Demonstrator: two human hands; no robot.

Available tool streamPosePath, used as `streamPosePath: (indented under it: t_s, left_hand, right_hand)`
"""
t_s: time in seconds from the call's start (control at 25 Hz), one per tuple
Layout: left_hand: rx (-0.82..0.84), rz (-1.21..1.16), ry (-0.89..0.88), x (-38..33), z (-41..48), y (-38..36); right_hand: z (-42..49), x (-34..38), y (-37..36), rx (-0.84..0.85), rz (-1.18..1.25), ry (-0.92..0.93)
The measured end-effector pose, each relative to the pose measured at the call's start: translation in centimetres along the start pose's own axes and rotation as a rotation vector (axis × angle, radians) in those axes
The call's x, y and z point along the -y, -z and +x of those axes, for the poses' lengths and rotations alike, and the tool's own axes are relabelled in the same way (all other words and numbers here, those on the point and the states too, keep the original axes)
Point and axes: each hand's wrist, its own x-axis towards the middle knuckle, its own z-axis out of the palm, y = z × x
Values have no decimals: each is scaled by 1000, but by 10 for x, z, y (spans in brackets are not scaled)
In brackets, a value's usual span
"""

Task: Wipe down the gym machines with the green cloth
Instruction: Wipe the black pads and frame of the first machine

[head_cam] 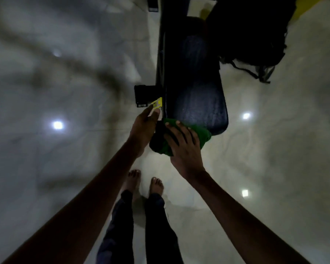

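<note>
Green cloth (pixel 201 135) lies bunched over the near end of the gym bench (pixel 198 82), draped across the edge of its dark padded surface. The right hand (pixel 186 150) presses flat on the cloth, its fingers (pixel 181 130) straight and spread wide. The left hand (pixel 143 128) is just left of that bench end, its fingers straight and close together, holding nothing, with the tips near a yellow label (pixel 157 102) on the bench frame. A dark bag (pixel 255 35) lies right of the bench's far part.

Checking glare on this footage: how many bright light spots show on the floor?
4 light spots: one left of the left hand, a fainter one beyond it, one right of the bench, one nearer than that. The bench may hide others.
</note>
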Motion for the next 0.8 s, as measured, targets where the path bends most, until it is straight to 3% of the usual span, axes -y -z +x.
streamPosePath:
  t_s: [0.08, 0.16, 0.24, 0.4, 0.52, 0.6, 0.68, 0.8]
  left_hand:
    - [77, 59, 19, -12, 7, -3]
    - [96, 369, -60, -13, 11, -11]
    - [42, 612, -184, -6, 8, -16]
    - [-27, 683, -523, -6, -6, -26]
    - [32, 951, -791, -3, 0, -22]
    - [81, 1040, -871, -4, 4, -27]
    - [113, 1072, -851, -12, 11, -32]
    - [153, 1092, -779, -29, 25, -35]
  right_hand:
    - [-12, 10, -5, -53, 63, -182]
    - [-23, 18, -11, -106, 182, -457]
    - [-16, 42, -17, -273, 357, -722]
    - [19, 77, -12, -732, 765, -1168]
    - [42, 71, -4, -1004, 903, -1322]
    - [52, 54, 4, -1097, 926, -1465]
    - [59, 35, 6, -1120, 948, -1586]
    - [51, 10, -1, -1104, 954, -1592]
